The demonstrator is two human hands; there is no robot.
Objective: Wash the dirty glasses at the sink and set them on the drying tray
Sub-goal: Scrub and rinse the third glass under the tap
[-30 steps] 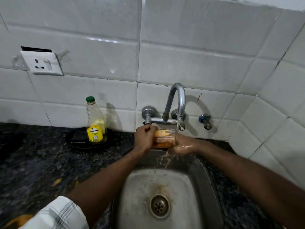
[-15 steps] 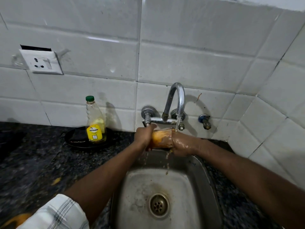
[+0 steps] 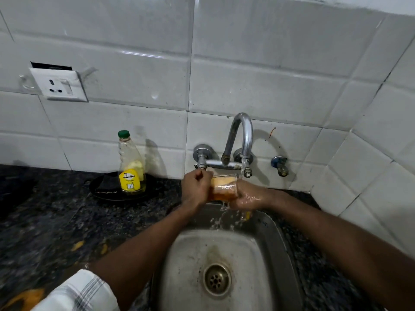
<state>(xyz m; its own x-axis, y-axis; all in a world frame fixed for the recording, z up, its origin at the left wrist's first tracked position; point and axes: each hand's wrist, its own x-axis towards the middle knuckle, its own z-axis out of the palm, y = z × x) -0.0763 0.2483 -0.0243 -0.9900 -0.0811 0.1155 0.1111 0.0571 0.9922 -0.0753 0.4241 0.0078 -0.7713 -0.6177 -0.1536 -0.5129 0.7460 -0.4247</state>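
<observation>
Clear glass tumbler, orange-stained [image 3: 223,187], lies sideways between both hands, under the running chrome tap [image 3: 241,140]. Its long axis runs hand to hand. Right hand [image 3: 247,196] wraps one end. Left hand [image 3: 196,189] is fisted against the other, grip unclear.

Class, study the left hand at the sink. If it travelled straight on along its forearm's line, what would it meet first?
The left hand, holding one end of the glass, points toward the wall. It would probably meet the tap's left valve first, just beyond its knuckles, though depth is unclear.
</observation>
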